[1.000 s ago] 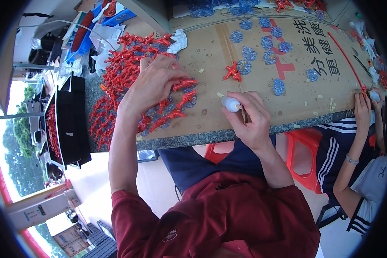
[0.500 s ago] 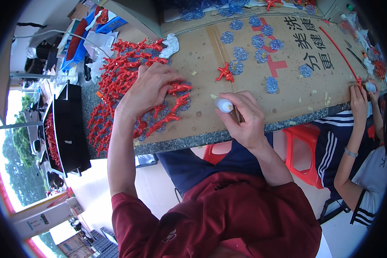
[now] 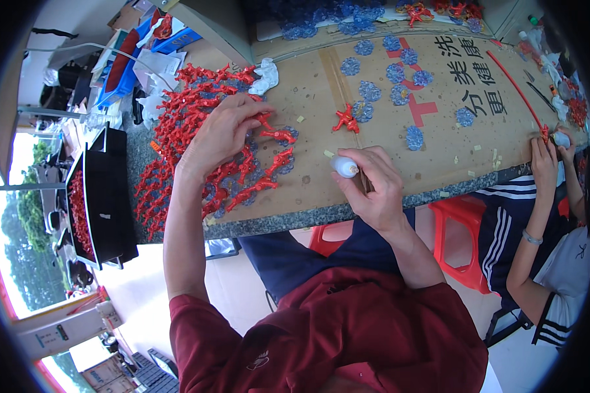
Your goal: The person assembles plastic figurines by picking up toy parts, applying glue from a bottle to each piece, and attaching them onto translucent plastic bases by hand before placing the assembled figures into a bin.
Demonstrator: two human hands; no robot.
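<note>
My left hand (image 3: pixel 221 136) is over the right side of a pile of red branching plastic pieces (image 3: pixel 177 124). Its fingers curl around a red piece at the pile's edge, though the fingertips are partly hidden. Clear bluish flower-shaped discs (image 3: pixel 286 164) lie under and among the nearer red pieces. In my right hand (image 3: pixel 377 191) is a small white squeeze bottle (image 3: pixel 345 167), tilted above the cardboard. Past the bottle, a single red star-like piece (image 3: pixel 345 118) sits beside a clear bluish disc (image 3: pixel 362 111).
Several more clear discs (image 3: pixel 414 137) are spread over the cardboard-covered table (image 3: pixel 308 78). A crumpled white tissue (image 3: pixel 264 76) touches the pile. At left stands a black bin (image 3: pixel 105 196) of red pieces. On the right a co-worker's hands (image 3: pixel 544 160) hold a red piece and a bottle.
My left hand has shifted slightly up, and its fingers have drawn back toward the pile. The right hand still holds the bottle in nearly the same place. The view has tilted slightly.
</note>
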